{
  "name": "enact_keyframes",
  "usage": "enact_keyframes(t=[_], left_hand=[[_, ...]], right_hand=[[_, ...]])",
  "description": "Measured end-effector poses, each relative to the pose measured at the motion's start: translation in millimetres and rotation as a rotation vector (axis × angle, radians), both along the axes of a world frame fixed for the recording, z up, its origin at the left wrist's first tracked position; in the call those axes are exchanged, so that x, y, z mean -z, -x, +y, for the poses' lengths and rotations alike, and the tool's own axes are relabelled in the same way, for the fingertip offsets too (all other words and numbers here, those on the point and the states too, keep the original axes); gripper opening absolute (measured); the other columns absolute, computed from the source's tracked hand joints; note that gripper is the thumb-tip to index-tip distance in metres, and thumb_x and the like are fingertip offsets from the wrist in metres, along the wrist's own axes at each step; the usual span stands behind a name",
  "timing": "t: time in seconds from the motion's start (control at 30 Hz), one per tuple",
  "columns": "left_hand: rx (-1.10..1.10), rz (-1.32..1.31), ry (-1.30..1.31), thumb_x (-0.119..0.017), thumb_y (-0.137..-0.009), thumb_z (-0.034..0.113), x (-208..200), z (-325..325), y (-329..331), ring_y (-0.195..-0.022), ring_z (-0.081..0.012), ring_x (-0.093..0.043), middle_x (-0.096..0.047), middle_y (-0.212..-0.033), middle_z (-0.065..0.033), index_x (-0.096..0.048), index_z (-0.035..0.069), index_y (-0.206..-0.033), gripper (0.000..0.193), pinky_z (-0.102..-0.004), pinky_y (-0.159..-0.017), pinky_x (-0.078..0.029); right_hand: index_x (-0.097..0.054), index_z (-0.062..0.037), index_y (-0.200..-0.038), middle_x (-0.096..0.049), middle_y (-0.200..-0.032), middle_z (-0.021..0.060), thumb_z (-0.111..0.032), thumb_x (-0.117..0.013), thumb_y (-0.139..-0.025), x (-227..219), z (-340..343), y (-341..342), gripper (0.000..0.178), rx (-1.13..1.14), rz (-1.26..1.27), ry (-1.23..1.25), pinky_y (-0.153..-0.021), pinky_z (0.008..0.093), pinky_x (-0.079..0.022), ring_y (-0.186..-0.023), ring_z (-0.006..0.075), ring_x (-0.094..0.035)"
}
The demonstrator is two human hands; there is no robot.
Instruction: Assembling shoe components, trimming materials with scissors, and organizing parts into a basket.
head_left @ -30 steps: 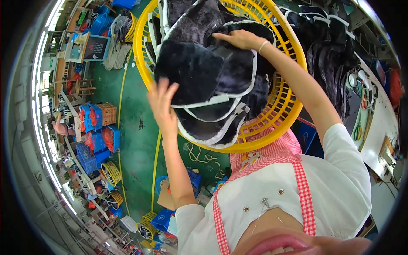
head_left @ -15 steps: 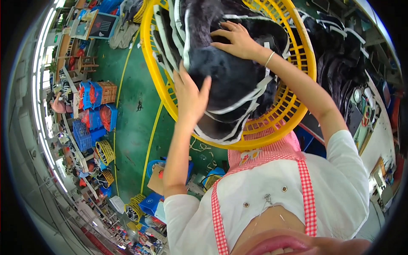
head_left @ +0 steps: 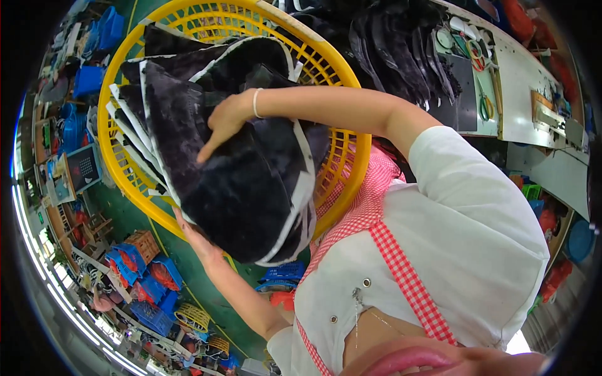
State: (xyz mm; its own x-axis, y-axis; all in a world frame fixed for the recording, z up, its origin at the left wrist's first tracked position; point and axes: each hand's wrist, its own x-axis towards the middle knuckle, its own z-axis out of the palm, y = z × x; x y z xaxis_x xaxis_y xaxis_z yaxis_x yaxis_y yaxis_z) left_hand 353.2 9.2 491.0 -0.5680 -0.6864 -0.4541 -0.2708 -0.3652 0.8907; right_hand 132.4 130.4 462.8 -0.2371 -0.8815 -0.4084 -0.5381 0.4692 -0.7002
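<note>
A tall stack of black furry fabric pieces (head_left: 241, 207) with white edging fills a yellow plastic basket (head_left: 110, 156) in front of me. Its rounded near end hangs over the basket's rim. My right hand (head_left: 229, 123) lies on top of the pile, thumb stretched apart from the other fingers, which are partly hidden. At the lower left edge of the pile, my left hand (head_left: 202, 243) holds the overhanging end from the side and below. Its fingers run along the white edging and its thumb is out of sight.
More black furry pieces (head_left: 395, 53) lie in rows on the worktable at the right. Green-handled scissors (head_left: 485, 106) and other tools lie beyond them. Blue crates (head_left: 150, 288) with red contents stand on the green floor at the left. A red checked apron (head_left: 411, 282) covers my front.
The view has turned, so the basket appears farther left. My left hand has gone from the pile's top edge to beneath its overhanging near end. My right hand still rests on top.
</note>
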Motion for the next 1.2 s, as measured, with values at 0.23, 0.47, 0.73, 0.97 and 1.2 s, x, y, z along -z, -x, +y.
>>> enact_keyframes(t=[0.23, 0.47, 0.73, 0.97, 1.2], left_hand=[[0.291, -0.18, 0.424, -0.052, -0.092, 0.04, 21, -16, -35, -0.125, -0.0258, -0.041, -0.04, -0.138, -0.0184, -0.031, -0.004, -0.138, 0.067, -0.0348, -0.105, -0.031], [0.391, -0.037, 0.598, -0.065, -0.084, 0.027, -11, 46, -22, -0.12, -0.0288, -0.042, -0.039, -0.132, -0.0204, -0.027, -0.001, -0.136, 0.07, -0.0378, -0.102, -0.032], [0.27, 0.062, -0.048, -0.065, -0.083, 0.039, 30, 23, -12, -0.116, -0.02, -0.048, -0.051, -0.127, -0.0128, -0.038, -0.003, -0.134, 0.071, -0.0301, -0.1, -0.034], [0.549, 0.084, 0.36, -0.073, -0.078, 0.033, 13, 58, 16, -0.124, -0.0273, -0.045, -0.043, -0.134, -0.0221, -0.018, -0.005, -0.141, 0.092, -0.0327, -0.103, -0.035], [0.168, 0.392, -0.311, -0.056, -0.088, 0.036, 35, 57, 5, -0.132, -0.0239, -0.034, -0.032, -0.145, -0.0156, -0.013, -0.001, -0.146, 0.082, -0.032, -0.11, -0.023]], right_hand=[[-0.035, 0.009, -0.137, -0.037, -0.142, 0.0215, -0.071, -0.063, -0.068, 13, 22, -15, 0.11, 0.078, -0.509, 0.041, -0.109, 0.0347, -0.028, -0.132, 0.0284, -0.035], [-0.034, 0.0064, -0.139, -0.041, -0.139, 0.0191, -0.067, -0.062, -0.074, 15, 49, -36, 0.102, 0.409, -0.615, 0.246, -0.108, 0.0325, -0.026, -0.131, 0.0258, -0.035], [-0.053, -0.0003, -0.104, -0.058, -0.107, 0.0187, -0.045, -0.072, -0.073, -35, 80, -24, 0.058, 0.086, 0.581, -0.063, -0.088, 0.0384, -0.045, -0.102, 0.0315, -0.057], [-0.044, -0.0138, -0.131, -0.033, -0.146, 0.0092, -0.012, -0.066, -0.073, -93, 51, -10, 0.062, -0.75, 1.245, 0.677, -0.111, 0.0435, -0.024, -0.135, 0.0247, -0.032], [-0.035, -0.0158, -0.14, -0.022, -0.151, 0.015, -0.014, -0.058, -0.085, -86, 14, 5, 0.059, -1.248, 1.352, 0.475, -0.115, 0.0513, -0.01, -0.141, 0.0286, -0.019]])
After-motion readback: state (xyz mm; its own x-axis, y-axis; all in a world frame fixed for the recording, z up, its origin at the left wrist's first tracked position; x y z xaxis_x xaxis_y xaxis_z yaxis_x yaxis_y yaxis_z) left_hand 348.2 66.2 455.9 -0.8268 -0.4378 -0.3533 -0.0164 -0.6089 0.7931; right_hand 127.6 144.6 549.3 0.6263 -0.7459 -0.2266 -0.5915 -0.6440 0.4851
